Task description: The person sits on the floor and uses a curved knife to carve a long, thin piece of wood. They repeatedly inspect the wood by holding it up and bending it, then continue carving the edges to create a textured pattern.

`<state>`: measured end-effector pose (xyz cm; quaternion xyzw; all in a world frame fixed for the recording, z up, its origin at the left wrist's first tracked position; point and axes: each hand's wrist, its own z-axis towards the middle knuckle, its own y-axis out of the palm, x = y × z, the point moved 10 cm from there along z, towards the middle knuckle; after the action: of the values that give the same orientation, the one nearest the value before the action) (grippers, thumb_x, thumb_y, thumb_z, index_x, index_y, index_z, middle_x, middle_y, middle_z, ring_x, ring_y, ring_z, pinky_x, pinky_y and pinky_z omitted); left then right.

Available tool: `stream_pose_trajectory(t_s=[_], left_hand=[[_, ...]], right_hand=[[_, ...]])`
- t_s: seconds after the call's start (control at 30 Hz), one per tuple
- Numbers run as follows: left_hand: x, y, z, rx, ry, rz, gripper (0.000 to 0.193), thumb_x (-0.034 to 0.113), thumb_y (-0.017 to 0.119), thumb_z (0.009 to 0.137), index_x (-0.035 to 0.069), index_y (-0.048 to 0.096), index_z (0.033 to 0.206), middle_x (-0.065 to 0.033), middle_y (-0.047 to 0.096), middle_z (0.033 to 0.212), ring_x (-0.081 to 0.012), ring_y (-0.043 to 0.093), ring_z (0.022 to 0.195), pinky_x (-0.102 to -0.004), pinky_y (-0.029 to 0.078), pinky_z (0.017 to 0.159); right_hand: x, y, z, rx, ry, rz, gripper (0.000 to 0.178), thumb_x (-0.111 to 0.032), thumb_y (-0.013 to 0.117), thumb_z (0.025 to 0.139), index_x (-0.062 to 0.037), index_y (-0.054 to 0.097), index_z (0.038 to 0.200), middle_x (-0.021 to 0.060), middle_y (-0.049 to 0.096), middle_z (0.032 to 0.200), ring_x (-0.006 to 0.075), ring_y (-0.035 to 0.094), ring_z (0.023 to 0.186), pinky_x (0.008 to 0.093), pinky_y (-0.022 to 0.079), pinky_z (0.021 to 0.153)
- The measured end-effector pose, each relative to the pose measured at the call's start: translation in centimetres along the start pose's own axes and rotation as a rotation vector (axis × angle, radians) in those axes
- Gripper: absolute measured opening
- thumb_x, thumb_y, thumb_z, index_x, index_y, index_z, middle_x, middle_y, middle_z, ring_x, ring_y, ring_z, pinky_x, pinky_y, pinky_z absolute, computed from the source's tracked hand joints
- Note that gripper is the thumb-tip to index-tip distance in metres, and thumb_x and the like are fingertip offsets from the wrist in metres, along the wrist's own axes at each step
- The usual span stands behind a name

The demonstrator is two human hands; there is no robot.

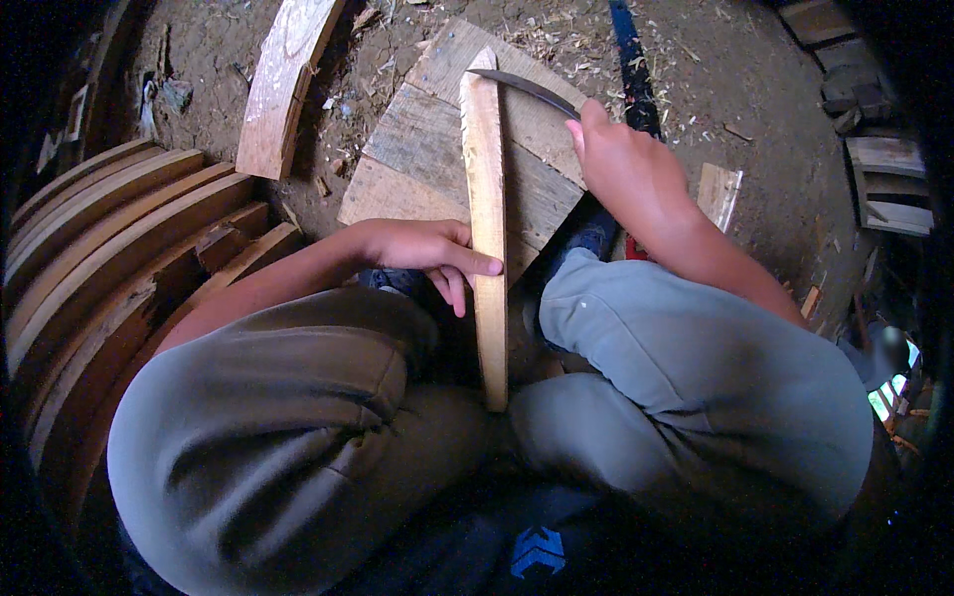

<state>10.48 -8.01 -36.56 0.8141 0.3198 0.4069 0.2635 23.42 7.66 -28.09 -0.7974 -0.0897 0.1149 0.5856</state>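
A long, narrow strip of pale wood [489, 214] stands between my knees, its pointed far end resting over a low board platform [402, 149]. My left hand [442, 253] is closed round the strip near its middle, with the thumb across its top face. Notches run along the left edge of the far part. My right hand [621, 149] grips a dark, curved knife [532, 87], sickle-like in shape, and its handle is hidden in the fist. The blade's tip lies across the strip close to the pointed end.
Several thick wooden boards [149, 233] are stacked at my left. Another plank [283, 84] lies far left on the dirt floor [397, 45], among shavings. A dark bar [633, 65] lies far right of the platform. Wood pieces [889, 184] sit at the right edge.
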Motion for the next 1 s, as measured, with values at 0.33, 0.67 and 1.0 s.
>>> stream_pose_trajectory(t_s=[0.33, 0.67, 1.0], left_hand=[[0.2, 0.0, -0.3, 0.011, -0.016, -0.045, 0.049, 0.044, 0.05, 0.095, 0.001, 0.052, 0.119, -0.0146, 0.065, 0.109, -0.0215, 0.069, 0.081, -0.0315, 0.051, 0.08], [-0.1, -0.2, -0.2, -0.024, -0.02, -0.069, 0.048, 0.04, 0.054, 0.094, -0.003, 0.054, 0.115, -0.0154, 0.065, 0.103, -0.0231, 0.066, 0.066, -0.033, 0.053, 0.069], [-0.3, -0.1, -0.3, -0.046, 0.005, -0.087, 0.044, 0.037, 0.052, 0.096, -0.003, 0.054, 0.115, -0.0149, 0.066, 0.103, -0.0228, 0.066, 0.065, -0.0324, 0.054, 0.066]], right_hand=[[0.2, -0.3, -0.2, 0.079, -0.059, -0.104, 0.03, -0.035, 0.046, 0.097, -0.0061, 0.049, 0.092, 0.016, 0.062, 0.061, 0.0359, 0.063, 0.052, 0.0454, 0.05, 0.043], [-0.8, 0.5, -0.2, 0.149, -0.034, -0.253, 0.031, -0.038, 0.046, 0.097, -0.0079, 0.046, 0.09, 0.012, 0.062, 0.062, 0.0319, 0.063, 0.05, 0.0417, 0.051, 0.043], [4.0, -0.6, 2.6, -0.213, -0.004, 0.361, 0.04, -0.039, 0.043, 0.098, 0.0, 0.053, 0.096, 0.0274, 0.061, 0.087, 0.0458, 0.057, 0.086, 0.0486, 0.044, 0.074]])
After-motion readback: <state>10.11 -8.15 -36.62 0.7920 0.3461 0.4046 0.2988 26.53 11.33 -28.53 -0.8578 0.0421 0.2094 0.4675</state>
